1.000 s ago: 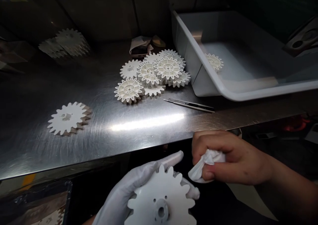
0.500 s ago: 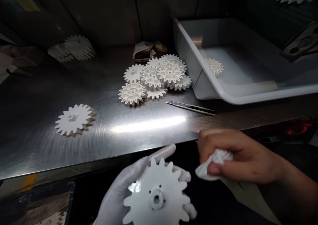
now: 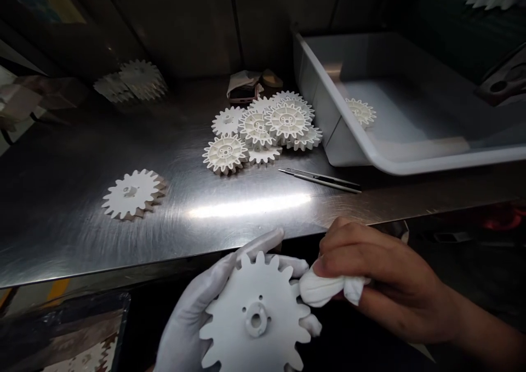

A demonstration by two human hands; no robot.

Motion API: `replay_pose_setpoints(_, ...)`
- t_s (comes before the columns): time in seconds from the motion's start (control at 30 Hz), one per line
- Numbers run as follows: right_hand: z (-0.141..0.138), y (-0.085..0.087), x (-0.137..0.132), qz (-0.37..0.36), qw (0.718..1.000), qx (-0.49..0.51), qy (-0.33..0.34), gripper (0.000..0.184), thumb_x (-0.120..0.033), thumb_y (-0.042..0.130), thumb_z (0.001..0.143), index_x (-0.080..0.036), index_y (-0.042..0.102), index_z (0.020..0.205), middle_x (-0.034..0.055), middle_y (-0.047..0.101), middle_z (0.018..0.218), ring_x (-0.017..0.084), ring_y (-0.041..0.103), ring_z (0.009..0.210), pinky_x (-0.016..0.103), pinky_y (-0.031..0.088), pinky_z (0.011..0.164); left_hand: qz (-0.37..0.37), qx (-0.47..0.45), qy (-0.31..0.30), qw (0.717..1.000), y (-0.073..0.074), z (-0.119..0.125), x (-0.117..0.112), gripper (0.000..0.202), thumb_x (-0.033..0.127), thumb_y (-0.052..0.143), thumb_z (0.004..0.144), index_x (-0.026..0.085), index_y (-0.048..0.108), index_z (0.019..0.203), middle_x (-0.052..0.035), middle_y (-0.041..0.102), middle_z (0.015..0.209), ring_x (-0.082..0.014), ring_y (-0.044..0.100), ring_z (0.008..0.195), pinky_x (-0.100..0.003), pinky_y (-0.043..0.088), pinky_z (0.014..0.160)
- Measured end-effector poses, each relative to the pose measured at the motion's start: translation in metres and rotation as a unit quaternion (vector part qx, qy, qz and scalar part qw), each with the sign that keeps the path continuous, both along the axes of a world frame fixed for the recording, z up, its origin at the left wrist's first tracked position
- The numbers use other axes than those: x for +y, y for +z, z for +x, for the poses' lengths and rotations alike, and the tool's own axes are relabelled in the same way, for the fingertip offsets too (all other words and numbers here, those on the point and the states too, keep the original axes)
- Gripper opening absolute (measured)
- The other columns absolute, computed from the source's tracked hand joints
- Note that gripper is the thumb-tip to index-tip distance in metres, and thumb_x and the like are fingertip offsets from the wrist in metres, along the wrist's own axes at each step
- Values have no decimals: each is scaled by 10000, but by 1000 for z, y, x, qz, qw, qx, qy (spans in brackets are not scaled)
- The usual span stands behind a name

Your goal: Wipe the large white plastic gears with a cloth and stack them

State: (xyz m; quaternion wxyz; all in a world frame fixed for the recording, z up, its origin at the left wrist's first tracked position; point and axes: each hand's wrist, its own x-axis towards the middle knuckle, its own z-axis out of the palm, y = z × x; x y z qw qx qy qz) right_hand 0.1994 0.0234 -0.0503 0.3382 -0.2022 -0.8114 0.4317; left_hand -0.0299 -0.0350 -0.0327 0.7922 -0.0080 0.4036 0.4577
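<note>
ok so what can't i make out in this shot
Head view: held gear, lower teeth, cut off by the bottom edge.
Head view: left hand, palm, hidden behind the held gear.
Head view: cloth, gripped part, hidden by the right hand.
Head view: tray, right end, cut off by the right edge.
Head view: gear pile, exact count, since upper ones cover lower ones.

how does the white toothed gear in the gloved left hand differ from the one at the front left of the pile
The round white held gear shows a smooth face; the round white pile gear shows a ribbed, recessed one. The held gear sits in the white-gloved left hand, while the pile gear lies on the shiny metal table. Both are toothed.
</note>
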Motion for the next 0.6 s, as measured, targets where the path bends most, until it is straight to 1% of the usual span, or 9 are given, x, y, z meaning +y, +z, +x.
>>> replay_pose_setpoints(0.1,-1,-2,-2,25,1000,-7,5,401,-12,484,791,-145,588,1155,87,630,983,184,584,866,352,493,764,17,-10,-8,1000,-8,-3,-3,466,306,543,878,217,521,1335,-108,706,1035,-301,657,978,-427,486,919)
replay_pose_setpoints(0.17,-3,-3,-5,53,999,-3,5,401,-28,492,803,-139,575,1180,100,636,985,191,588,850,356,504,743,25,-26,-10,999,-11,-3,-4,446,313,517,897,210,526,1330,-114,704,1034,-305,652,988,-449,477,927)
replay_pose_setpoints(0.27,-7,-4,-9,122,993,2,-9,414,-32,492,832,-122,536,1233,119,657,989,205,589,853,360,517,718,37,-50,4,998,-10,-1,-5,433,298,451,926,233,501,1351,-114,692,1066,-303,649,997,-470,469,929)
replay_pose_setpoints(0.33,-10,-5,-10,150,988,1,-23,414,-25,485,842,-124,528,1242,122,664,993,210,586,870,363,521,720,34,-50,22,998,-8,2,-4,439,294,429,935,241,479,1367,-114,687,1078,-300,649,996,-469,473,923)
replay_pose_setpoints(0.43,-9,-9,-8,131,991,-7,-15,451,-5,471,820,-128,517,1252,116,651,989,205,586,861,362,518,716,23,-29,44,998,-5,5,-4,466,259,443,923,231,450,1388,-119,681,1098,-301,649,996,-459,482,914)
replay_pose_setpoints(0.5,-4,-13,-6,113,993,-42,-2,461,7,467,802,-132,526,1238,113,639,989,206,584,854,361,508,707,18,1,58,998,-3,5,-4,469,243,450,918,227,451,1386,-115,683,1097,-299,653,988,-443,494,902)
replay_pose_setpoints(0.57,1,-15,-5,91,992,-86,-10,445,12,466,802,-145,542,1212,107,630,997,207,581,869,358,501,715,27,33,55,998,-2,3,-4,463,268,468,912,232,469,1374,-105,688,1094,-305,650,999,-428,506,891)
replay_pose_setpoints(0.6,3,-16,-4,73,993,-93,-22,433,8,470,807,-154,546,1202,102,625,1000,205,581,882,355,500,727,37,53,45,997,-3,2,-5,455,283,482,910,235,485,1362,-99,694,1082,-307,648,1003,-418,514,881)
